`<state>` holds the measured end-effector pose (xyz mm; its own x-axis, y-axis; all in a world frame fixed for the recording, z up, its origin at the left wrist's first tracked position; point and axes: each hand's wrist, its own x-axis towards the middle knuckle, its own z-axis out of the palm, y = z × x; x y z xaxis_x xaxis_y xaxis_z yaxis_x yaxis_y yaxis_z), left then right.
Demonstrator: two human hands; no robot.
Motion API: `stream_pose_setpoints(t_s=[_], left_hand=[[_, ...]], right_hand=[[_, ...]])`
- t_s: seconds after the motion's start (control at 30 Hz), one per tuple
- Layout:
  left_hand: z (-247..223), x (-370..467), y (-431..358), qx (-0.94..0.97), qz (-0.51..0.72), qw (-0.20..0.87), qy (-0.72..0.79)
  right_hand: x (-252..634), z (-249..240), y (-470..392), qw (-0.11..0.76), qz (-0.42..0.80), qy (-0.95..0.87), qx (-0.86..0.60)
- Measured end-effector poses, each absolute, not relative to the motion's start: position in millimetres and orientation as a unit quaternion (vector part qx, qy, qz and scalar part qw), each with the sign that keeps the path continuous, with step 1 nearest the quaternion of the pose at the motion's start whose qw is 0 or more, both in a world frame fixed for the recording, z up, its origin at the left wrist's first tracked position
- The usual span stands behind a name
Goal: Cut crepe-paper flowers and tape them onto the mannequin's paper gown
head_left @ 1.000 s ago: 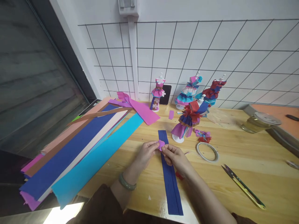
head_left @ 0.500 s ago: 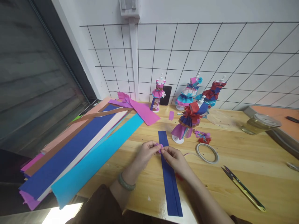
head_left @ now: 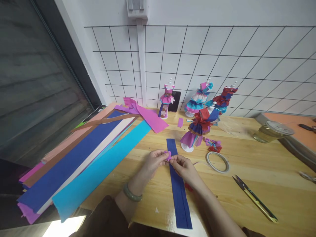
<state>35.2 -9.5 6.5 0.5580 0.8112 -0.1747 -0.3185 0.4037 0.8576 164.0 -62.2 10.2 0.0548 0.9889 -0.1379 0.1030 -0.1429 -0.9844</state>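
Note:
Over a long dark blue paper strip (head_left: 179,197), my two hands meet at a small purple paper piece (head_left: 169,155) with a rounded, folded look. My left hand (head_left: 156,160) pinches it from the left between thumb and fingers. From the right, the closed fingertips of my right hand (head_left: 184,166) touch its lower edge. A thin purple sliver shows beyond the right hand's knuckles. Part of a red scrap (head_left: 188,187) peeks out beneath my right wrist. The strip lies flat on the wooden table, partly covered by my right hand.
Coloured crepe paper (head_left: 98,168) is spread on the left. Several small mannequins in paper dresses, one in red and blue (head_left: 201,125), stand at the back. Right of my hands lie a tape roll (head_left: 228,167) and thread snips (head_left: 255,199). A glass container (head_left: 270,131) stands farther right.
Both hands stay in nearly the same place. The purple piece has turned slightly in the fingers and shows more of its face. The view has shifted a little.

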Motion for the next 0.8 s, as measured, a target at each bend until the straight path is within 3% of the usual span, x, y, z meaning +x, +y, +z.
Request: stream_pose_setpoints(t_s=[0.8], left_hand=[[-1.6, 35.0, -7.4, 0.428, 0.359, 0.773, 0.301]], right_hand=[[169.5, 5.6, -61.3, 0.437, 0.481, -0.487, -0.583]])
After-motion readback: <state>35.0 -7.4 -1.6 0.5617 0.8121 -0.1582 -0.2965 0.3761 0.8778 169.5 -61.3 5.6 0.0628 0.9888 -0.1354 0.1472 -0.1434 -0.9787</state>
